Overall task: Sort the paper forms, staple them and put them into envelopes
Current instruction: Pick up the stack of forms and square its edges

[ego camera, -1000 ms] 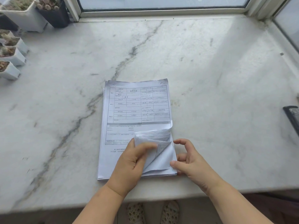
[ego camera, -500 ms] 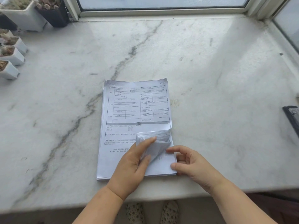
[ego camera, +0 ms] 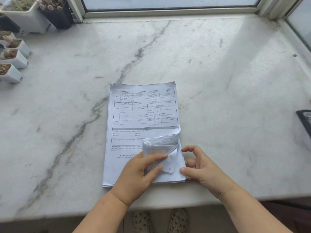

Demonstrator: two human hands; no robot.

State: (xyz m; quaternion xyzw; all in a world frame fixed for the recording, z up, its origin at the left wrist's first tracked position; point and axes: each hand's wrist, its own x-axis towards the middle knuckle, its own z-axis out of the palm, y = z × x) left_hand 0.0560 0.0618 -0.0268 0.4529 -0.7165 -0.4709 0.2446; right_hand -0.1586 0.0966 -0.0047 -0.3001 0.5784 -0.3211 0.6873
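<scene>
Stack of paper forms [ego camera: 143,115]: flat on marble sill [ego camera: 218,81], near its front edge; lower right corner folded back in a thick wad; left hand [ego camera: 134,175] on the stack's lower part, thumb and fingers pinching that wad; right hand [ego camera: 200,167] just right of the stack, fingers loosely curled, thumb tip touching the bottom sheet's corner, holding nothing; small plant pots [ego camera: 11,64] well left of the stack; dark object [ego camera: 305,121] well right.

A stack of forms [ego camera: 143,118] lies on the marble sill [ego camera: 218,73] at its near edge before me; potted plants [ego camera: 11,56] line the far left corner, a dark object [ego camera: 305,121] the right edge.
</scene>
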